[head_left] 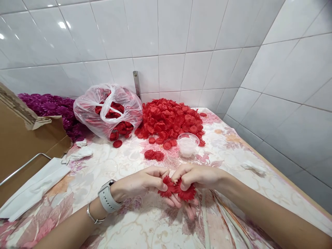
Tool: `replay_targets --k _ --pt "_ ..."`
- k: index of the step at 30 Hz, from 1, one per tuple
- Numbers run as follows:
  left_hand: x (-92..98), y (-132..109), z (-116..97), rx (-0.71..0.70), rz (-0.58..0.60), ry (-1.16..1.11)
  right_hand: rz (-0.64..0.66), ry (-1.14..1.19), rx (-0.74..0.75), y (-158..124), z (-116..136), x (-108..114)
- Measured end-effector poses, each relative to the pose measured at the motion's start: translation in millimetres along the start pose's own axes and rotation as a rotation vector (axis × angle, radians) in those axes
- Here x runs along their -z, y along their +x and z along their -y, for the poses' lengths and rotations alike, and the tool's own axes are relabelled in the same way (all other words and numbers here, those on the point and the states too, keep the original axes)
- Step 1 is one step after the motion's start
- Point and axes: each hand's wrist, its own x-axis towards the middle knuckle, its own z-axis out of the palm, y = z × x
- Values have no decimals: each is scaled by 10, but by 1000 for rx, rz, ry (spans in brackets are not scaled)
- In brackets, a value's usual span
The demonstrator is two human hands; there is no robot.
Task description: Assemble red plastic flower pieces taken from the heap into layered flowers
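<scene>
Glossy pale tiled walls (171, 27) behind a floral-covered table (124, 224).

Matt, cloth-like red flower pieces (171, 121); crinkled, shiny, clear plastic bag (105, 110); smooth, clear plastic-looking tub (188, 148); rough-edged brown cardboard box (49, 138); glossy, smooth wall tiles (171, 29); shiny metal bracelet (96, 221); matt watch strap (106, 197).

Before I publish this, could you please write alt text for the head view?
The left hand and right hand pinch red flower pieces above a floral tablecloth. Behind are a clear tub, a heap of similar pieces and a plastic bag of more.
</scene>
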Motion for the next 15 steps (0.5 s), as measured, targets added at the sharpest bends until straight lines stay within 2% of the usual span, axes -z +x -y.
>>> replay_targets --k 6,12,15 --pt "10 25 15 -60 65 -183 -63 221 113 62 -52 -45" --pt "79 63 38 -182 38 -283 -119 453 219 178 -122 -91" --pt "106 86 36 -190 -43 -310 -229 604 248 231 -150 -89"
